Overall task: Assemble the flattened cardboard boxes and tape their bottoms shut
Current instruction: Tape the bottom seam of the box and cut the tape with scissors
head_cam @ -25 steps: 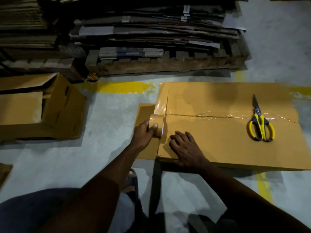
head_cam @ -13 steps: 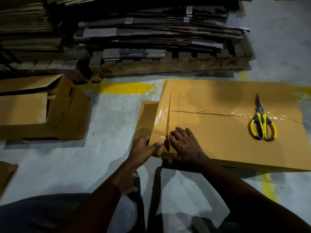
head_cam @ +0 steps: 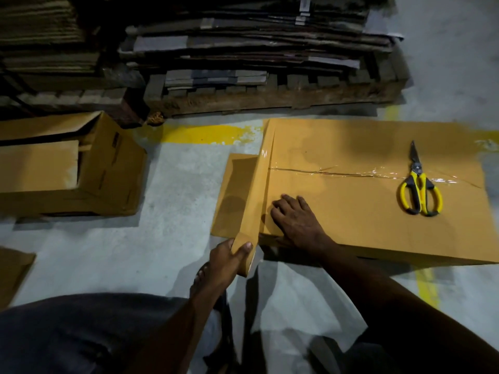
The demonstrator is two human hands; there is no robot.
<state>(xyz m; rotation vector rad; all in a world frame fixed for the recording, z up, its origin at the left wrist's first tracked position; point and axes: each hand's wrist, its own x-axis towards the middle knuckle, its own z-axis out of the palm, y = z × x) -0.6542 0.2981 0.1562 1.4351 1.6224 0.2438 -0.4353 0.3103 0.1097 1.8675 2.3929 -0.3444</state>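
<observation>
**Tape pulled taut along the box's left end**

The box (head_cam: 364,206) lies on the floor (head_cam: 175,211) in front of the person with its closed flaps facing up. Its centre seam (head_cam: 337,172) already carries a wrinkled run of clear tape.

The left hand (head_cam: 222,263) grips the tape roll (head_cam: 244,253), fingers and thumb curled round it, just past the box's near corner. From the roll a strip (head_cam: 259,190) stretches back to the far left corner, crossing the end of the seam. It looks drawn tight rather than stuck along its whole length — probably so it will lie straight along the edge before it is pressed down.

The right hand (head_cam: 294,220) lies flat on the cardboard just beside the strip, fingers spread and holding nothing. Its likely job is to pin the box against the pull of the roll, and it is well placed to smooth the tape next.

The scissors (head_cam: 420,190) rest closed on the box's right half, over the seam tape — within reach for the cut, which is not yet made.

A second box (head_cam: 108,171) lies on its side to the left, well apart. A pallet (head_cam: 270,101) of flattened cardboard stands beyond.
</observation>
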